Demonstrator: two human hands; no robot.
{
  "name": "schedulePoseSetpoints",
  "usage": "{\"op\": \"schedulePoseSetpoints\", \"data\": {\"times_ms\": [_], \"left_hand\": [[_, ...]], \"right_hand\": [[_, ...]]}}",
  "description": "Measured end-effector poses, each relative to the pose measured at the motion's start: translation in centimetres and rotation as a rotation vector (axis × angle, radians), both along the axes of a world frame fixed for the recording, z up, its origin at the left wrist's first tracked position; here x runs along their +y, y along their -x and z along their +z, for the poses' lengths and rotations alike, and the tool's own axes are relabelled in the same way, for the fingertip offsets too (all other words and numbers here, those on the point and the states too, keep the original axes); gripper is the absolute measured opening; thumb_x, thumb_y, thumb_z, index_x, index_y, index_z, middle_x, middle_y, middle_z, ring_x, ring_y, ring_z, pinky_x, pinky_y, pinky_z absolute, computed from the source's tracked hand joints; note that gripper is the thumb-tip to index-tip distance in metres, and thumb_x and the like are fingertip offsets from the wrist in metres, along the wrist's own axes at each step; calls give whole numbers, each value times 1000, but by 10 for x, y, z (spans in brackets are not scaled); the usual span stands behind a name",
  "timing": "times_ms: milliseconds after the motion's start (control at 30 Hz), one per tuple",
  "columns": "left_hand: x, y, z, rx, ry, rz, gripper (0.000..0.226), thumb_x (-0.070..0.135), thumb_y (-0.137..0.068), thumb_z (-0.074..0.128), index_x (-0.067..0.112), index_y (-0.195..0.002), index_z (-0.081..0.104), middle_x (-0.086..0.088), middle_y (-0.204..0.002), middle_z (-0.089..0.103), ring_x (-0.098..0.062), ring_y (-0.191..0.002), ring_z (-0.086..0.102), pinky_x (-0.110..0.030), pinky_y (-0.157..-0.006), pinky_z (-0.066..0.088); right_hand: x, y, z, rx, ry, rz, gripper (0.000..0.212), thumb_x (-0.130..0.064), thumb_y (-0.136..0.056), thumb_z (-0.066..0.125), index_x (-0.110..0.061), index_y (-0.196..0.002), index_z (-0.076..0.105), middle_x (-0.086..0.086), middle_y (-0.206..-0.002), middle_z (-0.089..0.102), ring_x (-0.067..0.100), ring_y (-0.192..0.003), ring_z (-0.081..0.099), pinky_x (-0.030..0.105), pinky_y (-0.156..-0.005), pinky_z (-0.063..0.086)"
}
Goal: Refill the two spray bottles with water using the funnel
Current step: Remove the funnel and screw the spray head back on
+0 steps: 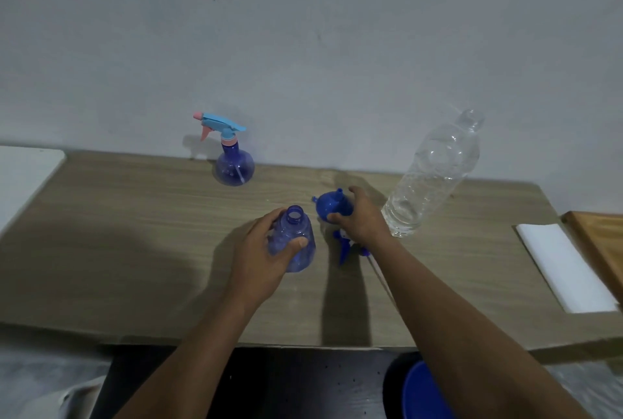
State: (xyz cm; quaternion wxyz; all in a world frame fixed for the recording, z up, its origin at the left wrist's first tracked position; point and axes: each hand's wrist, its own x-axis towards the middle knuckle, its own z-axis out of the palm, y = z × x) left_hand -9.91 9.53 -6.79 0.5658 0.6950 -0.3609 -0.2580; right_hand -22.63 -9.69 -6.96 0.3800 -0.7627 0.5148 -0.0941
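Both hands were busy near the middle of the wooden table [135, 233]. My left hand [259, 250] was wrapped around the open spray bottle [296, 243], thumb across its front and fingers behind, holding it upright on the table with its uncapped neck facing up. My right hand [357, 216] was closed over the blue funnel [332, 204], which sat just to the right of that bottle and a little farther back; the thumb pressed its near side and the fingers curled over the top (whether the funnel was resting on the table or lifted clear, I could not tell).

Just under my right wrist, right of the open bottle, lay the blue spray head [345, 245] with its thin tube trailing toward me, flat on the table.

Behind the open bottle and off to its left, against the wall [303, 48], stood the second spray bottle [234, 167], round-bodied, its pink and light-blue trigger top screwed on.

To the right of the open bottle, beyond my right hand, stood the clear water bottle [435, 172], uncapped; it looked tilted in the wide lens. Farther right lay a folded white cloth [566, 270] beside a wooden board [603, 243] at the table's edge.
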Motion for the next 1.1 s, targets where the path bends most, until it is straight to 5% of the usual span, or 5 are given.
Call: {"op": "schedulePoseSetpoints", "data": {"times_ms": [233, 367, 533, 700, 1100], "left_hand": [[-1, 3, 1, 36, 30, 29, 51, 38, -69, 81, 59, -111, 61, 10, -119, 70, -16, -111, 68, -49, -98, 54], [-1, 3, -2, 53, 31, 20, 50, 39, -69, 81, 57, -112, 61, 10, -120, 70, -18, -112, 68, -50, -99, 54], [-2, 0, -3, 65, 10, -3, 54, 44, -68, 82, 48, -118, 63, 10, -121, 70, -17, -113, 67, -48, -100, 54], [-2, -1, -3, 37, 2, 0, 56, 42, -70, 82, 41, -122, 63, 11, -119, 70, -14, -113, 67, -46, -98, 55], [1, 4, 1, 25, 20, -9, 51, 42, -69, 78, 38, -118, 64, 12, -109, 73, -7, -103, 69, -34, -94, 55]], "right_hand": [[16, 30, 27, 253, 51, 226, 46, -14, -87, 63, -7, -132, 57, 13, -111, 68, 30, -102, 64, 37, -85, 53], [20, 41, 18, 409, 59, 386, 20, -14, -89, 60, -9, -107, 67, 8, -104, 69, 27, -100, 65, 39, -89, 53], [21, 45, 4, 446, 179, 396, 24, -20, -86, 63, -11, -109, 65, 10, -109, 64, 30, -102, 64, 34, -80, 51], [32, 51, 29, 143, 153, 273, 11, -19, -84, 72, -10, -90, 70, -3, -75, 65, 16, -69, 61, 27, -63, 43], [65, 37, 190, -580, 387, -34, 30, -16, -82, 80, -21, -110, 69, -10, -98, 70, 6, -90, 66, 17, -73, 54]]}}
